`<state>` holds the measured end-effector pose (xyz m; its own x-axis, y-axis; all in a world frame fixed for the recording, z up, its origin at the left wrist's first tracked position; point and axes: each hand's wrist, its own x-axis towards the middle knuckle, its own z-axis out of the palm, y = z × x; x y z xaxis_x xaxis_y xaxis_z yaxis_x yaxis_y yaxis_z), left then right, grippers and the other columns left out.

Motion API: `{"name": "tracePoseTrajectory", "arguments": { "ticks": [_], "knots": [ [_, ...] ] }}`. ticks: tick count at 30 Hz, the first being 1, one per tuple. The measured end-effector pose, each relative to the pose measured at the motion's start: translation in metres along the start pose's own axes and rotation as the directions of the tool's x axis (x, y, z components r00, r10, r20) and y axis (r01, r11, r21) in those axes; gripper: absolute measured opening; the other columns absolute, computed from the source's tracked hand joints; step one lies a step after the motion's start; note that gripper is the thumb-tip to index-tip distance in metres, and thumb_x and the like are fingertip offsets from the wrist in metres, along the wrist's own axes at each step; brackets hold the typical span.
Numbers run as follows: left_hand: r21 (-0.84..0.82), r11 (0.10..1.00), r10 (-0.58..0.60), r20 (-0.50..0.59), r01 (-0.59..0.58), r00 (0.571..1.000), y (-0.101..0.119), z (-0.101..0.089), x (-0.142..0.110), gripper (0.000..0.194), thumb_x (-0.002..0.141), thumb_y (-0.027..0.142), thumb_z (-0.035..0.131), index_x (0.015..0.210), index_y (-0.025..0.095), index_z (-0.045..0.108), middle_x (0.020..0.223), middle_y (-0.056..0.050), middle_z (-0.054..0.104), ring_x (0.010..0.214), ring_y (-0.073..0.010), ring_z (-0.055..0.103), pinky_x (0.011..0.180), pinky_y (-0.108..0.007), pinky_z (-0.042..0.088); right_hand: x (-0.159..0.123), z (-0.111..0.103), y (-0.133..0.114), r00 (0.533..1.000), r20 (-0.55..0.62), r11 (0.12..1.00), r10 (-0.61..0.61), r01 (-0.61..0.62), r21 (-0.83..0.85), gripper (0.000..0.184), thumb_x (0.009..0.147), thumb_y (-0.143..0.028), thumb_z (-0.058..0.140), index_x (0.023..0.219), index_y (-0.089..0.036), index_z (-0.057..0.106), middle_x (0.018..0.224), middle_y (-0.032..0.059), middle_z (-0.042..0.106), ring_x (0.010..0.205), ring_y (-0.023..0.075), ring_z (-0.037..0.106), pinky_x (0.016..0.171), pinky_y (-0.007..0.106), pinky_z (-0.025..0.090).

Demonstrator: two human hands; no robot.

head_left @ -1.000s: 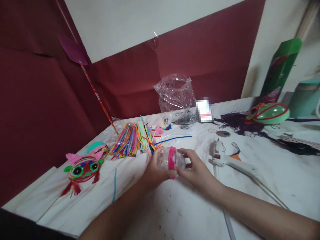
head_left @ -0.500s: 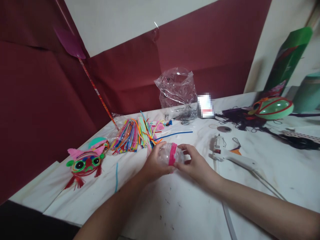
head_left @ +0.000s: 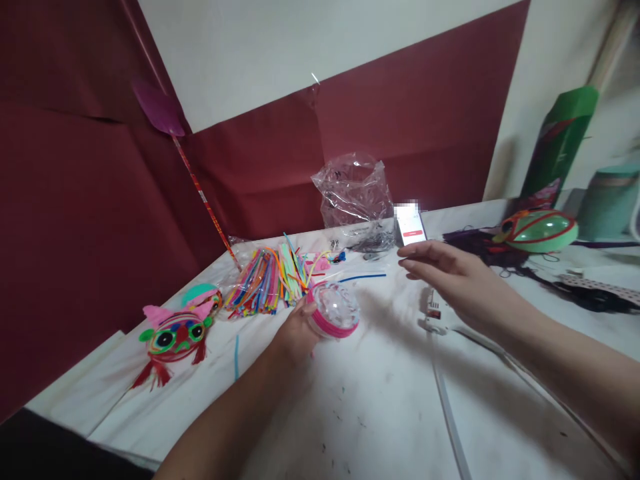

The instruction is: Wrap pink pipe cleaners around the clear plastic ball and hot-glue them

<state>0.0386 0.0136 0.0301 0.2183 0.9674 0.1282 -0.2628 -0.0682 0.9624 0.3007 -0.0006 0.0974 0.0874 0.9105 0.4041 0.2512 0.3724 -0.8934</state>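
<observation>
My left hand (head_left: 296,330) grips a clear faceted plastic dome with a pink rim (head_left: 334,309), tilted so its open side faces me, just above the white table (head_left: 380,413). My right hand (head_left: 450,277) hovers in the air with its fingers stretched out and nothing in them, above the white glue gun (head_left: 434,313) and close to a lit phone (head_left: 411,226). A heap of coloured pipe cleaners (head_left: 267,280) lies right behind the dome.
A pink and green pipe-cleaner mask (head_left: 175,335) lies at the left. A crumpled clear bag (head_left: 355,197) stands at the back by the dark red wall. A green dome mask (head_left: 540,230), black threads and a green bag (head_left: 563,143) sit at the right.
My right hand has let go of the dome and lifted away to the right, over the glue gun. My left hand has turned the dome so its rim faces me.
</observation>
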Motion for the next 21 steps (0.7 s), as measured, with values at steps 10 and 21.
{"name": "tracePoseTrajectory", "arguments": {
  "ticks": [10, 21],
  "knots": [
    [-0.400, 0.904, -0.166, -0.006, 0.150, 0.986, 0.001, -0.009, 0.003, 0.061, 0.089, 0.051, 0.047, 0.141, 0.021, 0.040, 0.139, -0.013, 0.056, 0.126, -0.0319, 0.053, 0.103, -0.054, 0.040, 0.005, -0.059, 0.042, 0.995, -0.076, 0.957, 0.062, -0.081, -0.280, 0.025, 0.079, -0.042, 0.057, 0.087, -0.020, 0.065, 0.093, 0.0097, 0.073, 0.085, 0.0239, 0.067, 0.077, 0.037, 0.050],
    [-0.407, 0.896, -0.207, -0.026, 0.178, 0.978, 0.002, -0.009, 0.003, 0.065, 0.089, 0.056, 0.043, 0.144, 0.021, 0.036, 0.131, -0.014, 0.062, 0.117, -0.0303, 0.060, 0.097, -0.053, 0.045, -0.007, -0.056, 0.090, 0.990, 0.139, 0.813, -0.014, 0.092, -0.575, 0.006, 0.073, -0.030, 0.063, 0.070, -0.026, 0.067, 0.068, 0.0033, 0.072, 0.056, 0.0200, 0.064, 0.055, 0.029, 0.044]
  ]
}}
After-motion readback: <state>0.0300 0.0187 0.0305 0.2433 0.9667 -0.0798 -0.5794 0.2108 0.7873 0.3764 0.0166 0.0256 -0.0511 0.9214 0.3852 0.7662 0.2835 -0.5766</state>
